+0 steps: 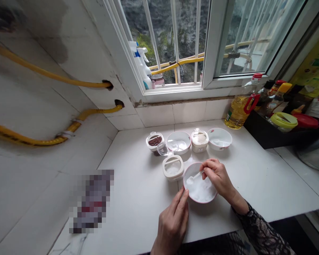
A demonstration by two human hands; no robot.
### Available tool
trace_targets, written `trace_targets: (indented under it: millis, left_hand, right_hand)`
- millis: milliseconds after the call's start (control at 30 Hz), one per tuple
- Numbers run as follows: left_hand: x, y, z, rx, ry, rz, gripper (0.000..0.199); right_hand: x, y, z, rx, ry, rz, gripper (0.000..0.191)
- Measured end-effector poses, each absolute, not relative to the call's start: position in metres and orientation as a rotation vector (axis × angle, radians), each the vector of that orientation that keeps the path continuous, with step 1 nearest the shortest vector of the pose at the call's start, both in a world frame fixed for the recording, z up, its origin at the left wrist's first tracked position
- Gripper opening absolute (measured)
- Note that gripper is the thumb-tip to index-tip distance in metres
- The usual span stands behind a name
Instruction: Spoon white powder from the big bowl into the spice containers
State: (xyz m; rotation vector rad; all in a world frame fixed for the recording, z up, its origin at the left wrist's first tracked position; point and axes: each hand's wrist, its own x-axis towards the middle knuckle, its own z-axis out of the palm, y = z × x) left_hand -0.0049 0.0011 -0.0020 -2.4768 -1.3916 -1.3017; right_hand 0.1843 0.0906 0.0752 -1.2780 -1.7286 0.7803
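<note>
My right hand (215, 175) pinches the handle of a small white spoon (191, 180) over a white bowl (185, 193) with a pink rim. White granular stuff (202, 191) lies in the bowl, and the spoon's head is at its left inner side. My left hand (174, 216) touches the bowl's lower left rim with its fingertips, the fingers held together. Just up and left of the bowl is a jar (173, 170) with its clear lid raised and white contents. Farther back are a jar of reddish-brown bits (154, 141), a second bowl (184, 146), a closed jar (200, 141) and a third bowl (220, 141).
An oil bottle (238, 111) stands at the back right beside a black rack (266, 132) of bottles and lidded containers. A blurred-out object (93, 202) lies at the left. Yellow hoses (77, 124) run along the left wall. Behind the counter (138, 198) is a window.
</note>
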Motion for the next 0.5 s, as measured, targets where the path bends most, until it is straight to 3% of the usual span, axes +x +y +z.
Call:
trace_targets:
  millis: [500]
  left_hand:
    - [-0.0045,0.0013,0.0002,-2.463,-1.379,-1.308,0.057]
  right_hand:
    - [0.1881,0.0929,0.0801,-1.304,-1.592,1.010,0.021]
